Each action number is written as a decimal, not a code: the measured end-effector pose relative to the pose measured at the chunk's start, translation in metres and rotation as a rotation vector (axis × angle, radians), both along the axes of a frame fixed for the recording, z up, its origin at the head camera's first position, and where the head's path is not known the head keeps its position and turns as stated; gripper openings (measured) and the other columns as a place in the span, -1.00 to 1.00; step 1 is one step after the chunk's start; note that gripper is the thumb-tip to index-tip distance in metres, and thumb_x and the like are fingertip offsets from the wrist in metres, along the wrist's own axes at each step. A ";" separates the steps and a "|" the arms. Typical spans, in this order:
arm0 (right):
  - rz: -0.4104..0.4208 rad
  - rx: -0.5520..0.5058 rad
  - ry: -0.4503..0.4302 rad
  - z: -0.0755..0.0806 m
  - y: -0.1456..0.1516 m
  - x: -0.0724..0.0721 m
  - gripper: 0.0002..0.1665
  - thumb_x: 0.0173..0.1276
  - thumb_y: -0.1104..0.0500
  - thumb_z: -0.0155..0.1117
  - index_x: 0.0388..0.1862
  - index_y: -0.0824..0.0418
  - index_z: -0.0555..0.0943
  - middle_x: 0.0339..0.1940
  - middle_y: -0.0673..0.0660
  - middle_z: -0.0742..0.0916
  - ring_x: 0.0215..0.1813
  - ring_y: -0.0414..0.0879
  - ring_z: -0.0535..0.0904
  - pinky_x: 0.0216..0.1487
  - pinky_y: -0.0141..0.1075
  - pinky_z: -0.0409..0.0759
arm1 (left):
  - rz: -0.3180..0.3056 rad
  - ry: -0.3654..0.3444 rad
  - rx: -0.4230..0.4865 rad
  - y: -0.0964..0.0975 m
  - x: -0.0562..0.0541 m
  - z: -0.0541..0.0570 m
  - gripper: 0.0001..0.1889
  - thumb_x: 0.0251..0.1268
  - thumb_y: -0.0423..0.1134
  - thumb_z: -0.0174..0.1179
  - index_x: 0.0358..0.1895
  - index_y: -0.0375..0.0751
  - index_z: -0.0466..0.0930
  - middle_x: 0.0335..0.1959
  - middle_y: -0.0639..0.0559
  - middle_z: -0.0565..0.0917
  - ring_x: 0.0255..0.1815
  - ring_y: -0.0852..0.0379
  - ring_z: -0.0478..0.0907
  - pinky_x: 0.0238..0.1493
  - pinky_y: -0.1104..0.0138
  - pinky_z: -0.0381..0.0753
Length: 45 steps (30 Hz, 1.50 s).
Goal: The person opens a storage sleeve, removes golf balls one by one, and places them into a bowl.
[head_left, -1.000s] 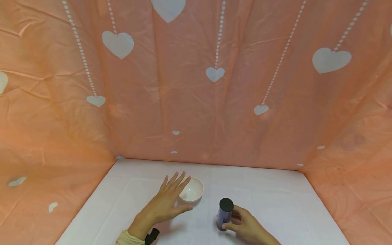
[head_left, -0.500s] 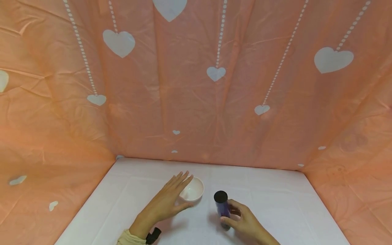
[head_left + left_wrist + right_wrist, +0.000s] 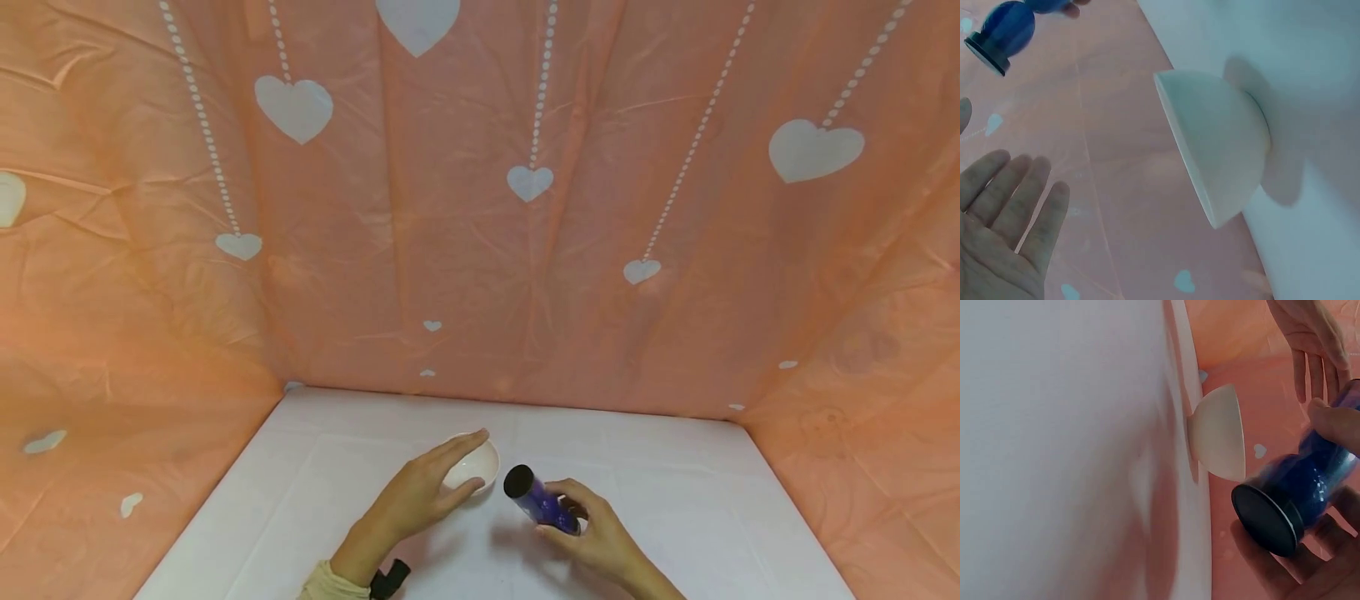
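The left hand (image 3: 1007, 225) shows its palm, fingers extended, apart from a smooth, white, round bowl (image 3: 1216, 144), which stands on a white surface (image 3: 1329, 81). At upper left, the right hand's fingertips (image 3: 1072, 10) meet a glossy blue lobed container (image 3: 1011, 28) with a flat dark cap (image 3: 988, 54). A salmon-pink sheet (image 3: 1129, 162) lies behind.

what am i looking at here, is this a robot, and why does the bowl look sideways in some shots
There is no robot, only a person's two bare hands. One picture comes from a camera worn on the head, looking forward and down. The other two come from wrist cameras, which are turned, so the white table looks like a wall. A white bowl sits upright on it. The right hand holds a blue container with black ends, tilted and off the table. The left hand is by the bowl, holding nothing. Behind is an orange backdrop.
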State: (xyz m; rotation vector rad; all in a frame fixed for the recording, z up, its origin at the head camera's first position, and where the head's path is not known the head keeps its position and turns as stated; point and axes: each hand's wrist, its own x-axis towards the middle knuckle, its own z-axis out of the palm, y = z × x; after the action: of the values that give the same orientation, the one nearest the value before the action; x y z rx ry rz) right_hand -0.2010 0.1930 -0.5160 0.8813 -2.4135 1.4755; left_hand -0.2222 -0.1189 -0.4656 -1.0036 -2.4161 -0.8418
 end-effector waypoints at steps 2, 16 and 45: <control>-0.010 0.005 0.035 0.002 -0.001 -0.001 -0.48 0.29 0.23 0.66 0.19 0.03 0.69 0.01 0.01 0.78 -0.05 -0.25 0.68 -0.07 -0.30 0.80 | -0.023 0.004 0.006 0.002 0.000 0.001 -0.34 0.54 0.02 0.36 0.62 0.08 0.42 0.52 0.10 0.56 0.45 -0.02 0.58 0.36 0.00 0.70; -0.054 0.054 0.053 0.006 -0.009 -0.010 -0.42 0.20 0.20 0.73 0.17 -0.09 0.72 0.00 -0.18 0.76 0.00 -0.26 0.67 0.01 -0.32 0.77 | -0.146 -0.067 0.044 0.012 0.001 0.000 -0.39 0.57 -0.03 0.34 0.59 0.02 0.45 0.48 0.11 0.58 0.42 0.05 0.60 0.35 0.05 0.71; 0.015 0.046 -0.109 0.014 -0.010 -0.017 -0.44 0.39 0.13 0.60 0.32 0.03 0.63 0.14 0.07 0.79 0.10 -0.15 0.72 0.14 -0.32 0.74 | -0.269 -0.020 0.171 0.016 -0.011 -0.014 -0.44 0.37 -0.51 0.40 0.43 -0.38 0.53 0.28 -0.23 0.66 0.09 -0.02 0.74 0.09 0.35 0.81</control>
State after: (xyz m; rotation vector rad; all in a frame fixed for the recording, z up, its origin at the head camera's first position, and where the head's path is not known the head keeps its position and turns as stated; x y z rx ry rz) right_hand -0.2179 0.1830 -0.5025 0.8508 -2.5333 1.5165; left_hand -0.2336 -0.1033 -0.4792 -1.2734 -2.2101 -1.1327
